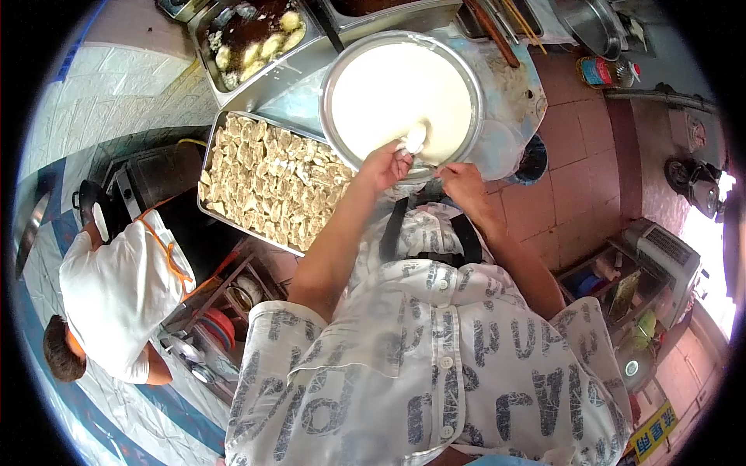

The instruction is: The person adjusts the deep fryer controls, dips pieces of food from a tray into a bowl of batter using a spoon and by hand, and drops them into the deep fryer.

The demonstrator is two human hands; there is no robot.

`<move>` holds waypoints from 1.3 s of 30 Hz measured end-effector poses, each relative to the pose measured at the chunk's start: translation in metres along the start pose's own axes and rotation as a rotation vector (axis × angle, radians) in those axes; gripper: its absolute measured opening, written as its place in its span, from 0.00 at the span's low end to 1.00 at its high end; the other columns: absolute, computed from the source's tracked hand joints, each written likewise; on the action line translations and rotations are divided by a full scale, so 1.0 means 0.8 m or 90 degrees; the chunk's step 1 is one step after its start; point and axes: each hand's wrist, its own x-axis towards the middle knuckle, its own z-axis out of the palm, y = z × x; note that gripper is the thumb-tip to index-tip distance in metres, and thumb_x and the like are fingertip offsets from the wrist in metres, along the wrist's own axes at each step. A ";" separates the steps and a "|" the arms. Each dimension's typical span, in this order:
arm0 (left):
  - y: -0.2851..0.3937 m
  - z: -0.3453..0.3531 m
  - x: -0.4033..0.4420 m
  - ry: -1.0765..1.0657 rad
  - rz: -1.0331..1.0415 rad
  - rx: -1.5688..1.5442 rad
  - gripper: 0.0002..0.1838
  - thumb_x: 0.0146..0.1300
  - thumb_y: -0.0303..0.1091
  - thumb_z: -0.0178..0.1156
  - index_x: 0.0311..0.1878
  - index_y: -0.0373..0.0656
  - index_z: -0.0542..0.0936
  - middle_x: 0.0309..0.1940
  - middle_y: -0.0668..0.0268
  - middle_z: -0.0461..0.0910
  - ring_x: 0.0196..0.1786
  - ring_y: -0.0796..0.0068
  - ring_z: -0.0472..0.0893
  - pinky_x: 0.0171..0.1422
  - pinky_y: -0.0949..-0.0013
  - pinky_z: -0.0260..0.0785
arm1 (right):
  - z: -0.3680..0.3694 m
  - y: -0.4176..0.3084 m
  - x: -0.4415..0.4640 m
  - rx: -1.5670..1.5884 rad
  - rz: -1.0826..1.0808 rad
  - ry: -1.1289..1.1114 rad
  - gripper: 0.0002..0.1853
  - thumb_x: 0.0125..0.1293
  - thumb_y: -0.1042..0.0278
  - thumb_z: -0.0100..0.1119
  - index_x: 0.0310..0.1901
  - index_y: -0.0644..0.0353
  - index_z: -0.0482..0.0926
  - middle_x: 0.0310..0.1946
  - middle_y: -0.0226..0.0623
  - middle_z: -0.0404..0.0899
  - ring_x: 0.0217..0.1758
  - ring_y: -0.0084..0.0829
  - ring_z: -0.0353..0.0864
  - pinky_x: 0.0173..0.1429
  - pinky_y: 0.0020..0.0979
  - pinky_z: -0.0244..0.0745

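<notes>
A large round metal bowl (342, 147) holds smooth, pale cream batter. Over its near edge, my left hand (385, 166) has its fingers closed round a small white-coated piece (415, 138). My right hand (461, 185) is at the bowl's near rim, fingers pinched together on something thin that I cannot make out. Left of the bowl lies a rectangular metal tray (203, 182) filled with rows of small brownish pieces (272, 179). Behind that tray, a fryer (260, 71) holds dark oil with several pale pieces in it.
At the left, a person in a white top (124, 287) stands by a black worktop. Tongs and sticks (493, 31) lie behind the bowl at the right. An oil bottle (608, 72) and a dark bucket (533, 161) are farther right.
</notes>
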 end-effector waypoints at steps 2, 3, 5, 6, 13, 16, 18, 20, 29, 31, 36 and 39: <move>0.001 0.005 -0.007 -0.007 0.020 -0.016 0.17 0.66 0.31 0.63 0.57 0.39 0.76 0.43 0.63 0.83 0.32 0.80 0.81 0.33 0.84 0.79 | 0.000 -0.005 0.012 0.212 0.096 -0.030 0.13 0.63 0.62 0.59 0.38 0.63 0.86 0.20 0.39 0.78 0.19 0.29 0.75 0.25 0.32 0.67; 0.001 0.005 -0.009 -0.011 0.031 -0.023 0.18 0.65 0.30 0.64 0.57 0.39 0.76 0.43 0.63 0.83 0.33 0.80 0.81 0.34 0.84 0.80 | -0.015 -0.023 0.016 0.323 0.140 0.005 0.12 0.62 0.64 0.61 0.38 0.64 0.86 0.18 0.36 0.76 0.18 0.24 0.71 0.23 0.29 0.63; 0.003 0.001 -0.008 -0.041 0.036 -0.043 0.20 0.64 0.29 0.65 0.59 0.39 0.76 0.44 0.63 0.83 0.35 0.80 0.82 0.35 0.83 0.81 | -0.031 -0.026 0.024 0.459 0.178 0.030 0.11 0.62 0.65 0.63 0.37 0.66 0.86 0.17 0.30 0.73 0.16 0.18 0.65 0.20 0.24 0.55; 0.004 0.000 -0.008 -0.057 0.038 -0.052 0.21 0.63 0.29 0.65 0.59 0.39 0.75 0.44 0.62 0.83 0.35 0.79 0.83 0.36 0.83 0.81 | -0.041 -0.021 0.026 0.485 0.172 0.020 0.11 0.62 0.66 0.63 0.37 0.66 0.86 0.17 0.28 0.71 0.16 0.17 0.63 0.19 0.23 0.52; 0.013 -0.003 -0.007 -0.058 0.029 -0.048 0.19 0.67 0.32 0.63 0.59 0.39 0.75 0.42 0.63 0.83 0.34 0.79 0.83 0.35 0.81 0.81 | -0.017 -0.044 0.021 0.401 0.207 -0.052 0.11 0.66 0.66 0.61 0.41 0.65 0.85 0.16 0.25 0.67 0.16 0.15 0.59 0.20 0.21 0.51; 0.031 0.007 -0.023 -0.062 0.040 -0.088 0.19 0.67 0.34 0.64 0.58 0.40 0.75 0.41 0.64 0.83 0.33 0.79 0.83 0.35 0.81 0.80 | -0.045 -0.036 0.047 0.632 0.200 -0.049 0.14 0.68 0.65 0.59 0.48 0.67 0.83 0.13 0.22 0.60 0.14 0.15 0.53 0.19 0.22 0.46; 0.060 0.019 -0.046 0.008 0.082 -0.074 0.10 0.73 0.33 0.52 0.53 0.45 0.77 0.30 0.69 0.82 0.27 0.80 0.80 0.29 0.79 0.74 | -0.058 -0.037 0.050 0.572 0.183 -0.033 0.15 0.70 0.64 0.58 0.47 0.68 0.84 0.13 0.22 0.61 0.13 0.15 0.53 0.19 0.22 0.45; 0.098 0.015 -0.061 0.009 0.149 -0.068 0.11 0.72 0.32 0.53 0.54 0.46 0.76 0.29 0.69 0.81 0.27 0.81 0.80 0.29 0.79 0.75 | -0.064 -0.025 0.048 0.489 0.132 -0.016 0.16 0.72 0.62 0.57 0.47 0.68 0.84 0.13 0.23 0.63 0.14 0.15 0.54 0.19 0.23 0.46; 0.400 -0.022 -0.121 0.184 0.417 0.076 0.10 0.74 0.35 0.53 0.55 0.46 0.75 0.29 0.65 0.77 0.24 0.77 0.74 0.23 0.77 0.69 | -0.032 0.029 0.008 0.393 0.242 0.019 0.16 0.72 0.62 0.57 0.46 0.68 0.84 0.15 0.23 0.66 0.17 0.16 0.59 0.22 0.22 0.50; 0.460 -0.036 -0.099 0.309 0.468 0.187 0.10 0.72 0.37 0.57 0.51 0.45 0.77 0.28 0.64 0.78 0.24 0.76 0.75 0.22 0.75 0.68 | -0.021 0.039 0.005 0.403 0.240 0.031 0.16 0.72 0.62 0.57 0.47 0.68 0.84 0.16 0.23 0.66 0.17 0.16 0.60 0.23 0.22 0.52; 0.516 -0.024 -0.053 0.441 0.547 0.368 0.11 0.66 0.34 0.63 0.49 0.44 0.80 0.28 0.62 0.82 0.23 0.75 0.79 0.17 0.73 0.63 | -0.031 0.029 -0.005 0.351 0.212 0.049 0.17 0.73 0.59 0.53 0.48 0.64 0.84 0.15 0.22 0.65 0.16 0.15 0.56 0.21 0.22 0.49; 0.508 -0.002 -0.065 0.400 0.601 0.447 0.13 0.64 0.31 0.66 0.50 0.43 0.80 0.28 0.66 0.82 0.23 0.77 0.80 0.19 0.73 0.63 | -0.042 0.017 -0.011 0.335 0.185 0.048 0.18 0.74 0.59 0.52 0.49 0.65 0.84 0.17 0.22 0.66 0.20 0.14 0.59 0.24 0.22 0.51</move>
